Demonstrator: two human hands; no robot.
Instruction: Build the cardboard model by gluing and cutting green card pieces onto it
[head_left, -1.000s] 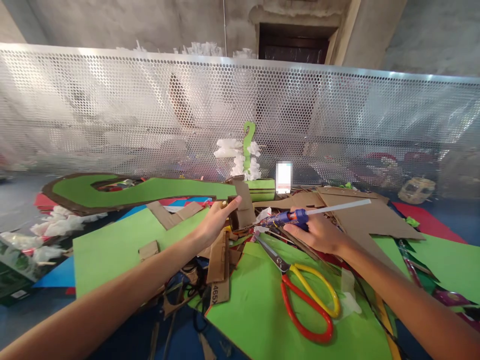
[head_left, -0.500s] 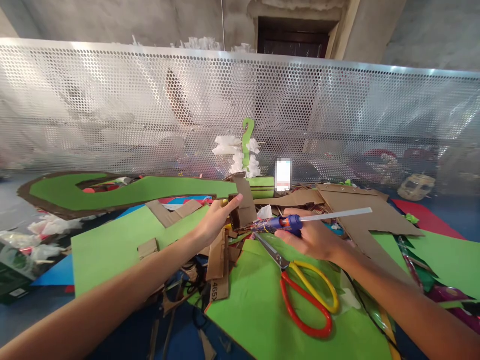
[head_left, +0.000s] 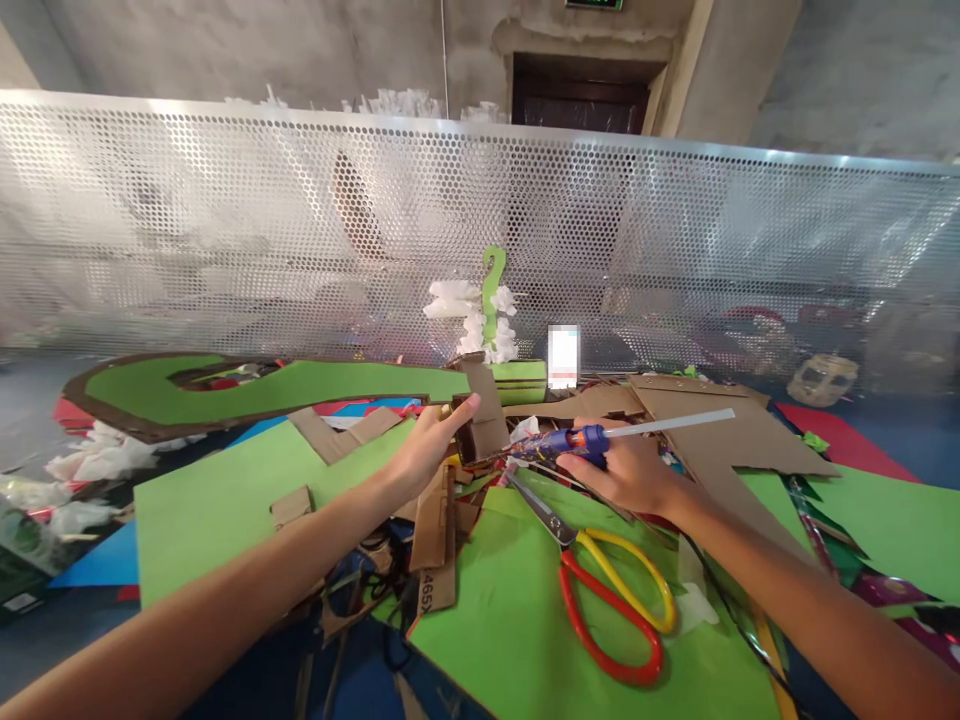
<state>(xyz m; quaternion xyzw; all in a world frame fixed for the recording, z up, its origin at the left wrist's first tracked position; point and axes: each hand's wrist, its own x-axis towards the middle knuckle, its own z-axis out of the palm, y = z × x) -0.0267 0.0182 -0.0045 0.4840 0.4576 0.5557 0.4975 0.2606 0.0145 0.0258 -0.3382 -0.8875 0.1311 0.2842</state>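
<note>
My left hand (head_left: 425, 448) grips a small folded brown cardboard piece (head_left: 480, 412) and holds it upright above the cluttered table. My right hand (head_left: 626, 470) is closed round a blue glue gun (head_left: 564, 441), whose nozzle points left at the base of the cardboard piece. A white glue stick (head_left: 671, 423) juts out of the gun's back to the right. Red and yellow scissors (head_left: 607, 590) lie on a green sheet (head_left: 517, 630) just below my right hand.
A perforated metal screen (head_left: 300, 220) runs across the back. A long green and brown curved cutout (head_left: 262, 385), brown cardboard panels (head_left: 720, 430), green sheets (head_left: 225, 490) and white crumpled plastic (head_left: 97, 460) cover the table. A green hook shape with white tufts (head_left: 487, 310) stands at the rear.
The glue gun's nozzle stays close to the cardboard piece; my right hand dipped slightly and came back. The view shifted a little. My left hand keeps its grip.
</note>
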